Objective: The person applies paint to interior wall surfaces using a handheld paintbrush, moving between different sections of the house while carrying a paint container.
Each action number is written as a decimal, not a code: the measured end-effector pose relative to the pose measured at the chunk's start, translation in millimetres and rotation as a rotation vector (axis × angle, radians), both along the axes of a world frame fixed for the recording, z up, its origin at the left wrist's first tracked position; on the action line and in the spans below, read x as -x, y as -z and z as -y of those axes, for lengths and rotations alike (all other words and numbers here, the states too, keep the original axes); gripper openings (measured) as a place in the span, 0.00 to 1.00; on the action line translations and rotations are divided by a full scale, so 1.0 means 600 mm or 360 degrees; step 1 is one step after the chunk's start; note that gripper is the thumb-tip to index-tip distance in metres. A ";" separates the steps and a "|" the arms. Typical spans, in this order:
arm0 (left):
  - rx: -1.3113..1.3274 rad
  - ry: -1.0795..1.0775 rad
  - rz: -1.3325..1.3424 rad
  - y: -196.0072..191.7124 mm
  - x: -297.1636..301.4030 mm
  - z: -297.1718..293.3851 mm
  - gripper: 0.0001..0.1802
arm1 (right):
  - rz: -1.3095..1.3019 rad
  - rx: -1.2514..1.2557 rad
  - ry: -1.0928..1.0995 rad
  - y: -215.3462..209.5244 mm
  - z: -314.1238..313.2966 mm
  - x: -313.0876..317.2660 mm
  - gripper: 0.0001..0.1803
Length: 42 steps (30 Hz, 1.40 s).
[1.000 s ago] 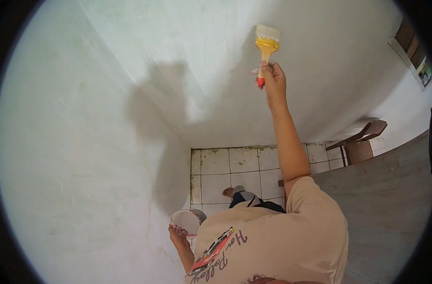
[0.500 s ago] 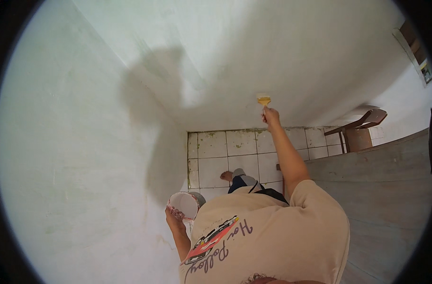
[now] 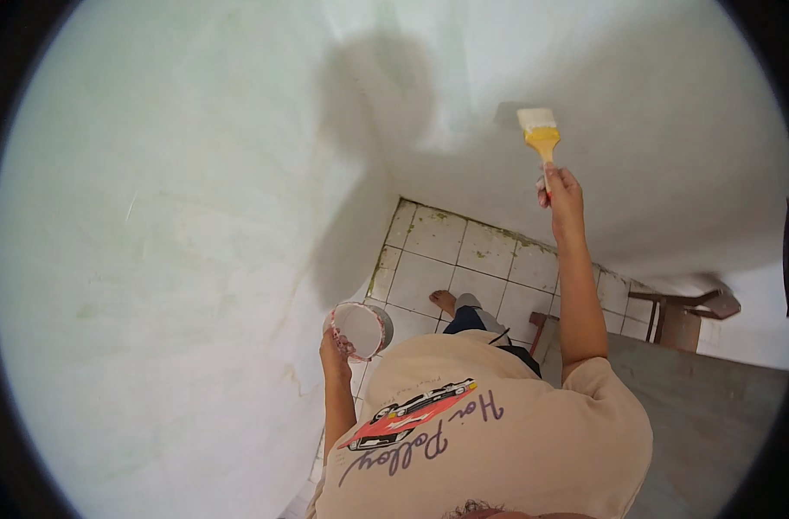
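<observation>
A flat paintbrush (image 3: 541, 137) with pale bristles and a yellow handle is gripped by its handle in my right hand (image 3: 566, 201). Its bristles point up toward the pale wall (image 3: 507, 52), where a shadow shows beside them; whether they touch it I cannot tell. Low at my left, my left hand (image 3: 336, 348) is closed on the rim of a round paint bucket (image 3: 377, 333). Pinkish-red smears mark that rim, and the inside looks whitish. Some fingers of the left hand curl over into the bucket.
Two walls meet at a corner above the white tiled floor (image 3: 425, 233), which has greenish stains along its edges. My bare foot (image 3: 444, 301) stands on the tiles. A brown wooden chair (image 3: 680, 320) is at the right, beside a large greyish panel (image 3: 715, 415).
My right hand has raised the paintbrush up and to the right, and more of its handle and bristles shows. The view has turned, so the corner, chair and bucket appear shifted.
</observation>
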<state>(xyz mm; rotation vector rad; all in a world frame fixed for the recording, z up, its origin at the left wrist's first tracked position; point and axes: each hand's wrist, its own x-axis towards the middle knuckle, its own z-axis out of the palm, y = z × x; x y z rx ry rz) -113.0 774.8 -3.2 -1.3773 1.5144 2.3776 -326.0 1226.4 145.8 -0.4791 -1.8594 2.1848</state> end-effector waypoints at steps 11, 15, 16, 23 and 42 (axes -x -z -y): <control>0.0094 -0.0311 0.0113 -0.028 -0.006 -0.036 0.16 | 0.0440 -0.0287 -0.0800 0.122 0.097 0.096 0.13; 0.0099 -0.0499 0.0167 -0.038 -0.008 -0.051 0.16 | 0.0437 -0.0346 -0.0997 0.168 0.111 0.159 0.14; 0.0107 -0.0522 0.0165 -0.038 -0.009 -0.053 0.16 | 0.0492 -0.0359 -0.1054 0.176 0.117 0.172 0.14; 0.0230 -0.0865 0.0212 -0.067 -0.008 -0.091 0.17 | 0.0566 -0.0502 -0.1453 0.213 0.151 0.277 0.17; 0.0266 -0.1634 0.0253 -0.018 -0.018 -0.150 0.13 | 0.0300 -0.0836 -0.2053 0.383 0.262 0.368 0.14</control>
